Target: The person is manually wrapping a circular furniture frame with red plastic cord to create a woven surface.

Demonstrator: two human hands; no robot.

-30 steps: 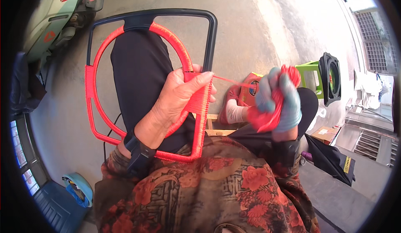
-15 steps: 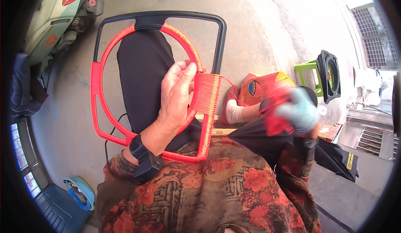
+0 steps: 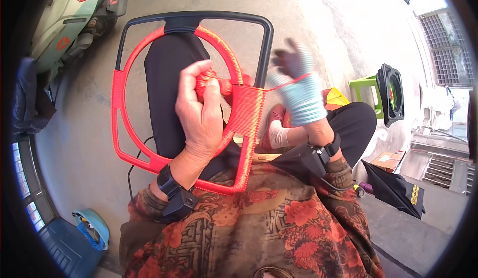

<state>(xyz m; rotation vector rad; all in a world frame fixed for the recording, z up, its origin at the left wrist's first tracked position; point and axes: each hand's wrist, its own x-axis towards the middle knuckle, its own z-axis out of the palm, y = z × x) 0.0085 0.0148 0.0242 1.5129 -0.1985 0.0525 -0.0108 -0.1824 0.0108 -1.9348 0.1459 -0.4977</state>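
Note:
A black frame [image 3: 266, 54] with a round inner ring rests across my lap, much of it wound with shiny red cord [image 3: 247, 111]. My bare left hand [image 3: 201, 103] is closed around a bunched hank of red cord [image 3: 211, 84] inside the ring, beside the tightly wrapped block. To the right of the frame, my right hand [image 3: 301, 91], in a pale blue glove with dark fingertips, has its fingers apart. A thin strand runs from the wrapped block to this hand, which is slightly blurred. Part of the hank is hidden behind the left fingers.
A similar black frame [image 3: 393, 94] leans on a green stool [image 3: 366, 83] at right. A scooter [image 3: 64, 24] stands far left, and a blue basin [image 3: 93, 228] is low at left. Another person's foot in a red shoe [image 3: 275, 128] is beyond my lap. A black umbrella [image 3: 393, 188] lies at right.
The hank of red cord has gone from my right hand into my left, passing to the inside of the ring. My right hand has moved left and forward, its fingers now apart.

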